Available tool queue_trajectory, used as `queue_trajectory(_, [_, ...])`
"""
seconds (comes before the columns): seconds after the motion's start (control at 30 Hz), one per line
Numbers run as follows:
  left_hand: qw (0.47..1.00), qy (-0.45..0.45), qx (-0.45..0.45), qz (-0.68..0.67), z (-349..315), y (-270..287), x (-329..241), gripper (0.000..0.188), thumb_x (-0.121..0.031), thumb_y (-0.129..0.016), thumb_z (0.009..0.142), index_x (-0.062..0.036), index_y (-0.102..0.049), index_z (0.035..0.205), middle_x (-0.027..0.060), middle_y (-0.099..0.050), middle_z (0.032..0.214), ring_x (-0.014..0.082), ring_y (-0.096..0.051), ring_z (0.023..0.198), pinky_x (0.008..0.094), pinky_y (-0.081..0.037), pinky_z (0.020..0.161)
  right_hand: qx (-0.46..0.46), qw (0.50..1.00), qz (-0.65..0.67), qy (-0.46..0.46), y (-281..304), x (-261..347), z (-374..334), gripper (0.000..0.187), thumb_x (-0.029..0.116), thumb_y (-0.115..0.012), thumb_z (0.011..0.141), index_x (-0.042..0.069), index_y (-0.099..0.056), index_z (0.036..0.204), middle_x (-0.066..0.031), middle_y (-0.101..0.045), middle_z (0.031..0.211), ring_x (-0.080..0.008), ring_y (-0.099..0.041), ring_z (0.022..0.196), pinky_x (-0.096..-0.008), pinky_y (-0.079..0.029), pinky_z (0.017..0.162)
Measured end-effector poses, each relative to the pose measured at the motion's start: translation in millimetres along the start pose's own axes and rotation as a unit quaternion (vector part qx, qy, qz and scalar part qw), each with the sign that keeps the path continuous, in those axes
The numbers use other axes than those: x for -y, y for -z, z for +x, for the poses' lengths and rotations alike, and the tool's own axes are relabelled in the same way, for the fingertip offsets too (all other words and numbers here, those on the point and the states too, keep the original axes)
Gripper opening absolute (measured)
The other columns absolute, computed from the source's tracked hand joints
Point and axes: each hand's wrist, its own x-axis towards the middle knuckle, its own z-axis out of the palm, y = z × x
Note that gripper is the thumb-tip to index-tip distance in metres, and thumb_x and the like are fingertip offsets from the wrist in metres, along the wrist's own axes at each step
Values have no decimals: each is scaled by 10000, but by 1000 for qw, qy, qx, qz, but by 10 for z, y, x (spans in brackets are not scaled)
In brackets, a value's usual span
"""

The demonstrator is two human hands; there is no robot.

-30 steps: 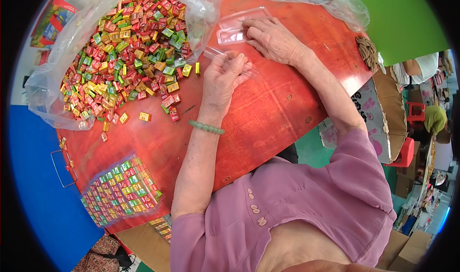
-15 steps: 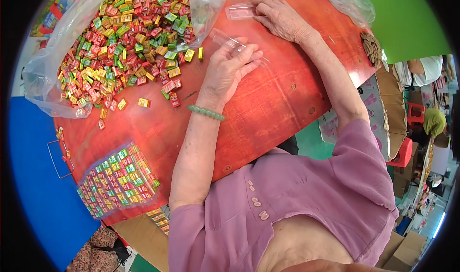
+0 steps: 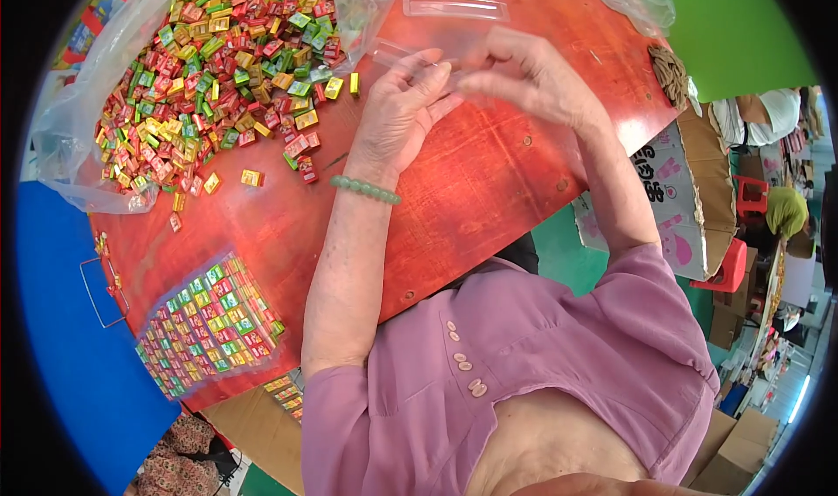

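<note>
A clear plastic tray [image 3: 384, 53], long and shallow, is held in my left hand [image 3: 403, 116], fingers closed around it above the red table. A green bead bracelet circles that wrist. Close by on its right is my right hand [image 3: 541, 81], its fingers bent toward the held tray and smeared by motion. Whether they grip anything cannot be made out. Beyond the hands, two more clear trays [image 3: 456, 7] lie on the table. To the left spreads a big heap of small red, yellow and green boxes [image 3: 218, 77], partly inside a clear plastic bag [image 3: 74, 160].
Filled packs of the small boxes [image 3: 209, 321] lie in rows at the table's [image 3: 471, 208] near left corner. A brown cloth bundle [image 3: 668, 77] sits at its right edge. Past that stand a cardboard carton [image 3: 690, 199] and a red stool [image 3: 729, 269].
My right hand has come from the trays at the far side toward my left hand. Two trays now show where it was. My left hand keeps its tray.
</note>
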Motion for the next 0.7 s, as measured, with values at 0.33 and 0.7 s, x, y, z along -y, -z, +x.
queue_trajectory(0.33, [999, 21, 34, 34, -16, -85, 24, 356, -14, -641, 935, 13, -530, 1272, 131, -624, 1196, 219, -640, 1086, 418, -561, 954, 64, 984, 141, -85, -35, -145, -108, 117, 114, -711, 911, 19, -728, 977, 2, -688, 878, -80, -595, 846, -259, -487, 767])
queue_trajectory(0.7, [996, -6, -40, 77, -27, -126, 59, 232, -39, -632, 952, 1, -586, 1176, 104, -656, 1102, 198, -669, 988, 379, -571, 915, -88, 987, -135, 10, -197, -40, -160, 126, 140, -571, 968, 19, -579, 932, -123, -638, 819, -314, -638, 778, -392, -490, 691])
